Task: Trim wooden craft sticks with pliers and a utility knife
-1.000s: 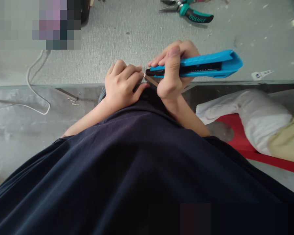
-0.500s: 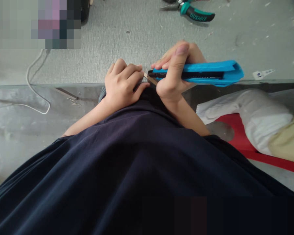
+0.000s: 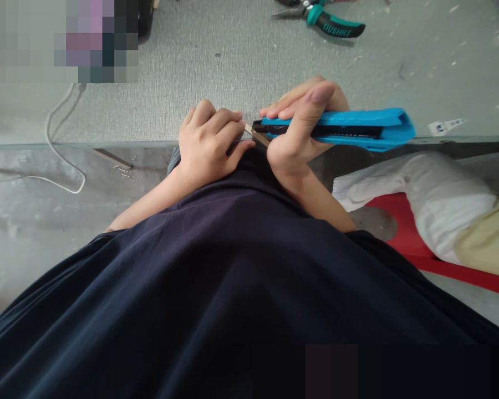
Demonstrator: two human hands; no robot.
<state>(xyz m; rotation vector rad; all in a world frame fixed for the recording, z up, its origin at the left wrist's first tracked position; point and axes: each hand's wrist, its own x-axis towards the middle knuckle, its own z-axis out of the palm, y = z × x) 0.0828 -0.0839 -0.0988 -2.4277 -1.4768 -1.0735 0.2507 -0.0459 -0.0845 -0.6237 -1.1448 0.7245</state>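
My right hand [image 3: 311, 119] is wrapped around a blue utility knife [image 3: 363, 124], its thumb raised across the handle's black slot. The knife lies nearly level, with its dark front end pointing left at the table edge. Just beyond that end, a thin light-brown strip [image 3: 258, 134] runs slantwise between the two hands. My left hand [image 3: 208, 136] is closed, fingers bent, with fingertips at the strip's upper end; they seem to pinch it. A thin dark edge shows by the left thumb, and what it belongs to is mostly hidden.
On the grey textured table [image 3: 183, 66] lie green-and-black pliers [image 3: 336, 25] at the back and a paper label [image 3: 447, 126] on the right. A white cable [image 3: 47, 130] hangs over the left edge. White cloth [image 3: 441, 194] rests on a red stool [image 3: 416, 227] to my right.
My right hand and the knife have shifted slightly right and toward me, and the thumb has moved a little right. The left hand looks unchanged.
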